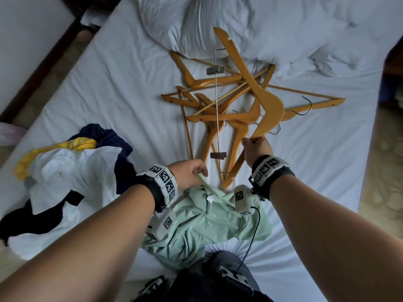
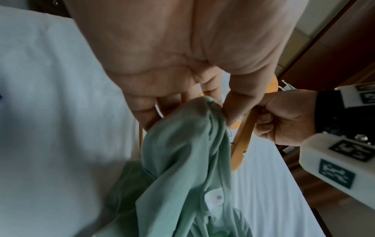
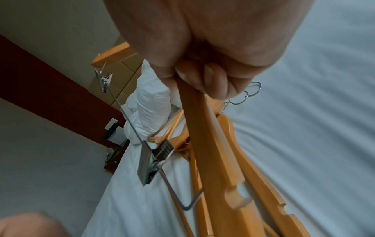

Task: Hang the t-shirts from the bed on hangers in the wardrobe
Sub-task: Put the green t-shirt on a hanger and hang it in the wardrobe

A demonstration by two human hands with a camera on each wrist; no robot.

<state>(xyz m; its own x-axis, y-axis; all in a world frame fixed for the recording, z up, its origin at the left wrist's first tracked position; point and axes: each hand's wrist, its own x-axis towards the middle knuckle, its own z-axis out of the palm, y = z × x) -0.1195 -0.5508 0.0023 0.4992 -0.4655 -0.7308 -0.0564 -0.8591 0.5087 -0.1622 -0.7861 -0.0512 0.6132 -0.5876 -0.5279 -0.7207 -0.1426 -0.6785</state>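
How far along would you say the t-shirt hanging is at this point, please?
Nothing looks hung yet. In hand: the right hand grips a wooden hanger lifted off the hanger pile, while the left hand pinches the green t-shirt. Left: threading it, then the heap of other shirts on the bed.

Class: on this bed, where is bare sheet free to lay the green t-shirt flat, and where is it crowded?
Bare sheet lies between the hanger pile and the left bed edge, and right of the pile. Crowded: the clothes heap and the duvet.
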